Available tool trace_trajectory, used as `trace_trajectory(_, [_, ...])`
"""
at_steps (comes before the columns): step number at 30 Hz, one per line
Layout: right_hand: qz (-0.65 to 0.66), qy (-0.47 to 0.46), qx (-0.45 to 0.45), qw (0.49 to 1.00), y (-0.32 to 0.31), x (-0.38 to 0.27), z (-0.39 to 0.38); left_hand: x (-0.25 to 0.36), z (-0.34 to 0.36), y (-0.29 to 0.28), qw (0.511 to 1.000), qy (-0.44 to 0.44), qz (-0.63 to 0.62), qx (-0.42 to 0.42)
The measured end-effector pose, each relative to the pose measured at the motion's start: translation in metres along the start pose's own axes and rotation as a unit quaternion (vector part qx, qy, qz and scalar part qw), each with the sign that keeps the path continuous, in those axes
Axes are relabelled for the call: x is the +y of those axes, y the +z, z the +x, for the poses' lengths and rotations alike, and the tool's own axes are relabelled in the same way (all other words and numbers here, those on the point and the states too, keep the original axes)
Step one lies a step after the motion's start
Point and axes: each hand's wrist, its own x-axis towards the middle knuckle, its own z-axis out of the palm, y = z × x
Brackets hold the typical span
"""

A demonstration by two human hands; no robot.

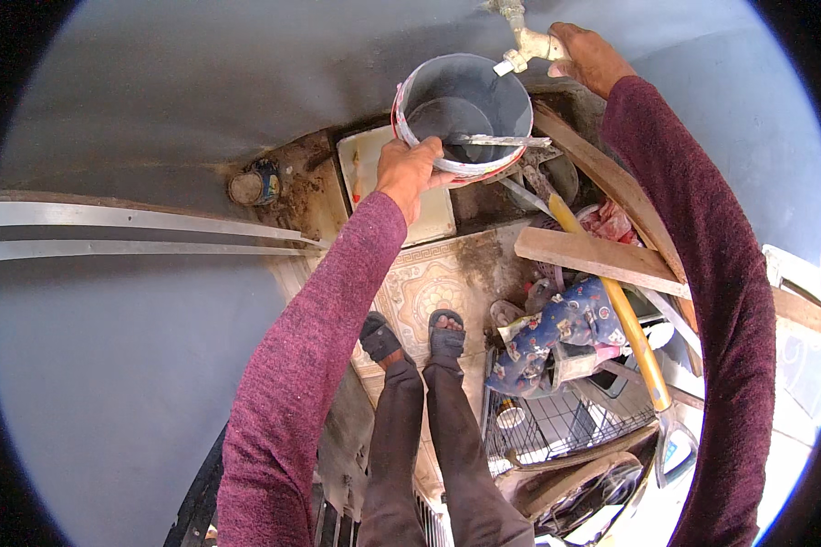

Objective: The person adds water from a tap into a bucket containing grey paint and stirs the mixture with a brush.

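Grey bucket (465, 114) held up under the white tap (526, 47), trowel (497, 140) lying across its rim; left hand (409, 173) clamped on near rim, right hand (586, 56) closed around tap, wooden planks (602, 258) and yellow handle (622, 314) below.

Both arms reach forward in maroon sleeves. The left hand (409, 173) is held up ahead, fingers curled closed in a grip, thumb on top. The right arm arcs high on the right, its hand (586, 56) bent inward at the wrist, fingers closed in a grasp.
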Motion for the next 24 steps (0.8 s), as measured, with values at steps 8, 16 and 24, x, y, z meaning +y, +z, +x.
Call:
trace_trajectory(8, [-0.078, 0.0, 0.081, 0.994, 0.015, -0.002, -0.006, -0.001, -0.006, -0.001, 1.0, 0.029, 0.005, 0.006])
trace_trajectory(16, [-0.095, 0.003, 0.089, 0.992, 0.017, -0.002, -0.01, 0.003, -0.004, 0.003, 0.999, 0.052, 0.003, 0.002])
trace_trajectory(24, [-0.115, -0.009, 0.094, 0.989, 0.019, 0.0, -0.013, 0.002, -0.005, 0.003, 0.997, 0.082, -0.013, 0.007])
